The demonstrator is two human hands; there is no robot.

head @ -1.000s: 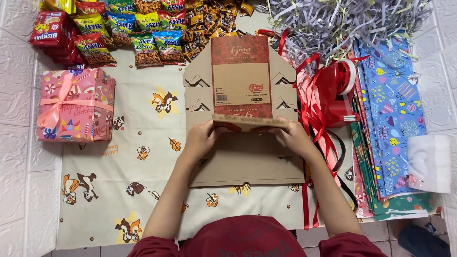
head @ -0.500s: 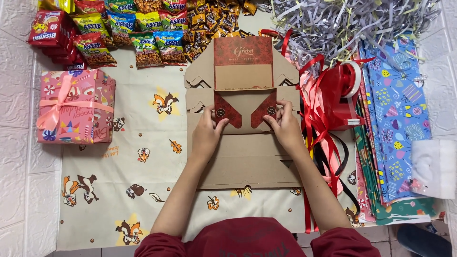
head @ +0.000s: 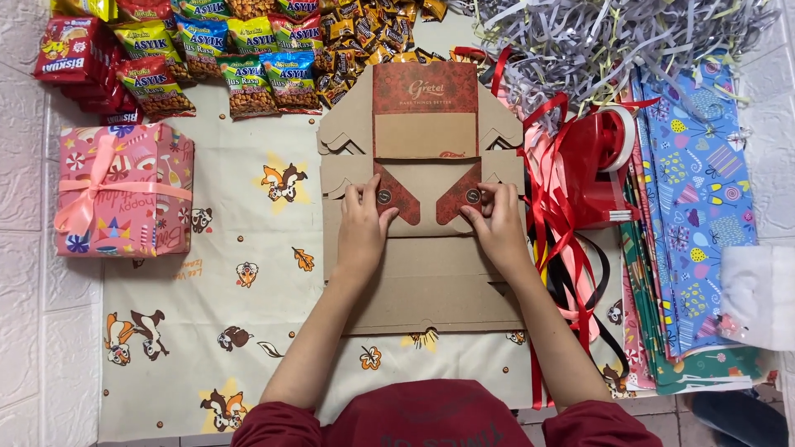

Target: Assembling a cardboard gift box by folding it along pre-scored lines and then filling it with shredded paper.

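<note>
We press both hands flat on the cardboard box blank [head: 422,248] at the surface's centre: left hand [head: 363,223] and right hand [head: 495,219] each pin a red corner flap [head: 397,197], fingers spread, gripping nothing. Creases should be held evenly, both sides together.

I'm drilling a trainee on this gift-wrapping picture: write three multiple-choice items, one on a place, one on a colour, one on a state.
1. Where is the wrapped gift box?
A. left of the flat cardboard box
B. on it
C. right of it

2. The tape dispenser is
A. blue
B. red
C. green

3. The left hand and right hand
A. hover
B. press the two red corner flaps
C. hold scissors

1 A: it sits at the cloth's left edge.
2 B: its body is red.
3 B: fingers lie on the flaps.
</note>
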